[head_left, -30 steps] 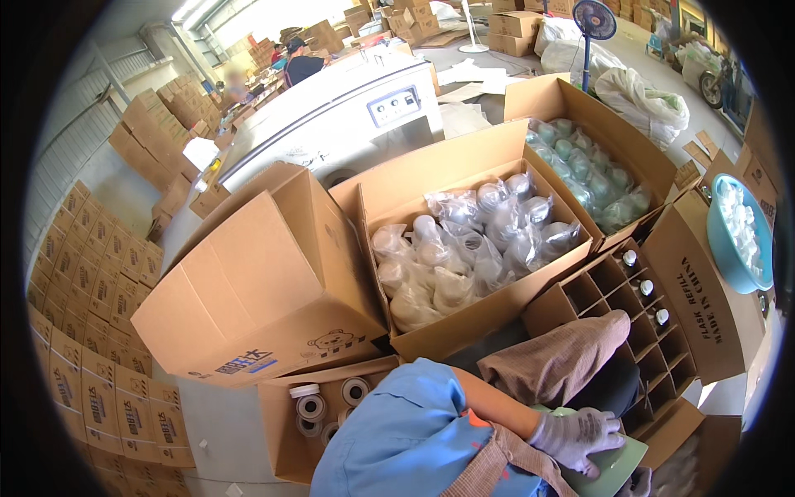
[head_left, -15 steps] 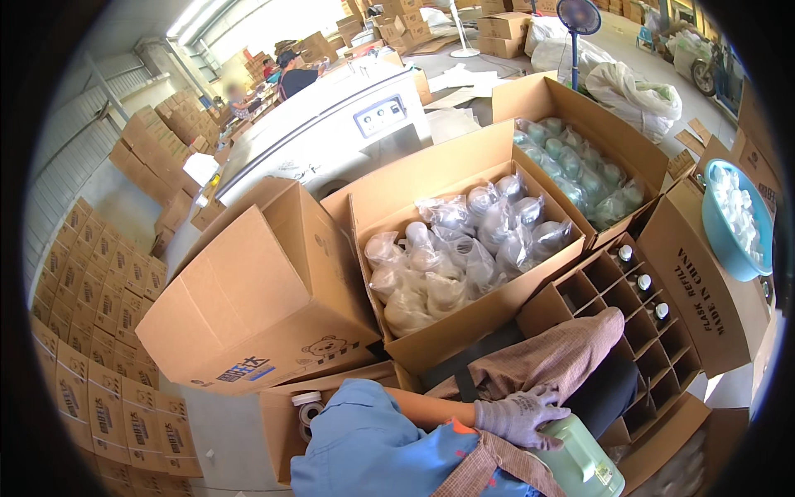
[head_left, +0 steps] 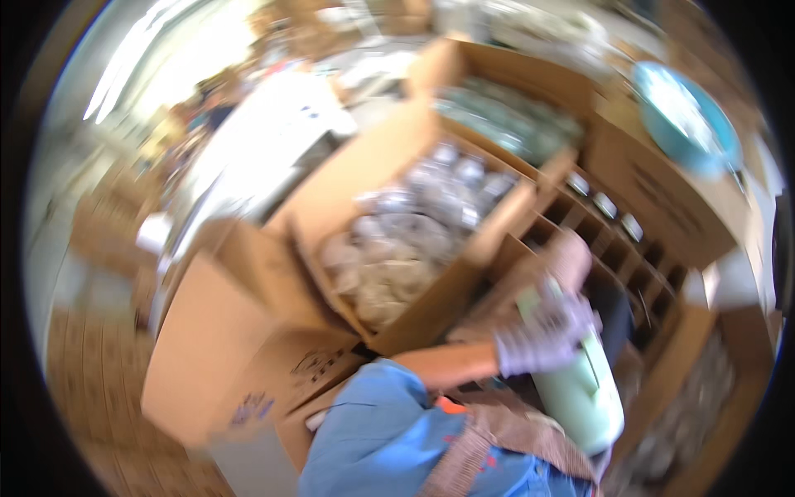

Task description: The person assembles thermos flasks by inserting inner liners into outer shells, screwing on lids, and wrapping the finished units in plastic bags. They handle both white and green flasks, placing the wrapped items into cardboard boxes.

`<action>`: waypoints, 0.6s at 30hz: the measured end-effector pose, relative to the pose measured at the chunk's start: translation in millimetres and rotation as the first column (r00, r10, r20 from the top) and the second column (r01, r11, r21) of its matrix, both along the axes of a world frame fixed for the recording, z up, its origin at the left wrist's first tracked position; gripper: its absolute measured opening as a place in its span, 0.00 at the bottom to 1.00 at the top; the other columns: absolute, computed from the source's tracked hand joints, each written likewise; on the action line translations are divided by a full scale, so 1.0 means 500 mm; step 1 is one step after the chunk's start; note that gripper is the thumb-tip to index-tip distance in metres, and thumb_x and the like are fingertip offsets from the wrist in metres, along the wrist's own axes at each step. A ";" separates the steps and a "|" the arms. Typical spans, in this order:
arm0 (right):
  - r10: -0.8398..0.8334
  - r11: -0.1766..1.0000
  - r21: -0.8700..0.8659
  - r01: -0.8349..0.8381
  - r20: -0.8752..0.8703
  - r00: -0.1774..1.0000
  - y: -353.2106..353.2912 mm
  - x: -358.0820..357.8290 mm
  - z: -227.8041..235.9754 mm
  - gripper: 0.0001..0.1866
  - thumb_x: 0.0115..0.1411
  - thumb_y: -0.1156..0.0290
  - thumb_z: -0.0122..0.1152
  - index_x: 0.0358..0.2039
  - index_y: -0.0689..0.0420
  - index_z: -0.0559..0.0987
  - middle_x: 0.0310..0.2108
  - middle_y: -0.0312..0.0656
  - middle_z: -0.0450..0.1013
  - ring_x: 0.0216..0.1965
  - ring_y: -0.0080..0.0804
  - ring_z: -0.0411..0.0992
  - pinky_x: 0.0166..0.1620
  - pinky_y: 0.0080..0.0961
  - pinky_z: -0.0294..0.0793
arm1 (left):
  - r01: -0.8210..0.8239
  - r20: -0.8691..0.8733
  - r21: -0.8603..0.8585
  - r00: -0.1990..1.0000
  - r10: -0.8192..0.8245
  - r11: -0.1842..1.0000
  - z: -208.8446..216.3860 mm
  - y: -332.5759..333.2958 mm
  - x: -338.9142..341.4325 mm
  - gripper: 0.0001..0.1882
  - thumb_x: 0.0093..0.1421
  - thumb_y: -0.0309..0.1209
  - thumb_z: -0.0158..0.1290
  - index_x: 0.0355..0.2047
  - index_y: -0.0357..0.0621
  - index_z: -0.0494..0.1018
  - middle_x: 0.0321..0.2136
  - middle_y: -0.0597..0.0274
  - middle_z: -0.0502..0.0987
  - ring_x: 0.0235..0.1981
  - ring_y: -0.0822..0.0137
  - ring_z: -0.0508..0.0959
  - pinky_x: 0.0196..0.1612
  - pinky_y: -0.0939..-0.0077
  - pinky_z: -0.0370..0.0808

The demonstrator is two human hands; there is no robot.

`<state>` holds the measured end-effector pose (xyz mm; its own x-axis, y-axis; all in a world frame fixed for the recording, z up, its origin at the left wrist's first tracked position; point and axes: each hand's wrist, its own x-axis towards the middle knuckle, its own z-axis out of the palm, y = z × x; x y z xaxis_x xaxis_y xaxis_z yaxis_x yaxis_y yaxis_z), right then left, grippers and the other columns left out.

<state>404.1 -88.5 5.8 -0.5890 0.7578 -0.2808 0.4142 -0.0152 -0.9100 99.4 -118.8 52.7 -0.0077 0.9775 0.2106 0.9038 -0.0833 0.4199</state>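
My left hand [head_left: 542,338], in a grey-lilac glove, reaches across from the left and is closed around the upper part of a mint-green thermos flask [head_left: 584,406]. The flask lies at a slant over my lap, its rounded end toward the lower right; a handle seems to run along its side. Motion blur hides how each finger sits. My right hand does not show. A brown checked cloth [head_left: 497,302] covers my knee beside the flask. Past that knee stands a divided carton [head_left: 654,311] with several white-capped bottles in its far cells.
Ahead, an open carton [head_left: 310,265] holds plastic-wrapped, rounded pieces. Behind it another carton [head_left: 551,70] contains pale-green wrapped ones. A blue basin [head_left: 712,161] of white pieces rests at the right. On the left is a tilted open carton [head_left: 224,340]; stacked boxes [head_left: 99,398] stand beyond.
The flask has risen and swung to a steeper slant, with my left hand now farther over its upper part. The whole view has shifted and blurred.
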 end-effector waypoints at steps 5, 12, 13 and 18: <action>0.347 0.827 0.450 -0.337 0.064 0.936 0.094 -0.047 -0.066 0.11 0.54 0.77 0.60 0.38 0.56 0.81 0.36 0.48 0.77 0.38 0.46 0.77 0.43 0.36 0.78 | 0.374 -0.248 0.192 0.913 -0.324 0.907 0.021 0.095 -0.131 0.19 0.46 0.34 0.62 0.42 0.58 0.82 0.46 0.66 0.80 0.49 0.63 0.76 0.63 0.36 0.52; -0.074 0.948 0.272 0.166 -0.319 0.945 0.252 -0.202 -0.018 0.20 0.62 0.74 0.58 0.55 0.60 0.75 0.50 0.46 0.75 0.50 0.32 0.74 0.54 0.27 0.73 | 0.664 0.007 0.128 0.743 -0.670 0.737 -0.021 0.189 -0.043 0.17 0.45 0.34 0.63 0.39 0.54 0.82 0.45 0.65 0.80 0.48 0.61 0.78 0.67 0.33 0.48; -0.038 0.939 0.301 0.169 -0.398 0.917 0.283 -0.232 -0.054 0.22 0.63 0.72 0.59 0.57 0.59 0.74 0.52 0.46 0.73 0.54 0.31 0.71 0.56 0.28 0.71 | 0.659 0.010 0.168 0.743 -0.669 0.733 -0.017 0.195 -0.034 0.20 0.44 0.35 0.62 0.41 0.54 0.82 0.44 0.63 0.80 0.49 0.59 0.77 0.67 0.35 0.50; 0.204 0.947 -0.075 -0.313 -0.612 0.764 0.362 -0.333 -0.061 0.20 0.65 0.64 0.59 0.54 0.62 0.76 0.50 0.42 0.75 0.52 0.26 0.69 0.57 0.26 0.69 | 0.576 0.212 0.068 0.789 -0.576 0.814 0.011 0.167 -0.079 0.30 0.39 0.31 0.56 0.48 0.38 0.77 0.54 0.46 0.74 0.60 0.44 0.69 0.68 0.44 0.54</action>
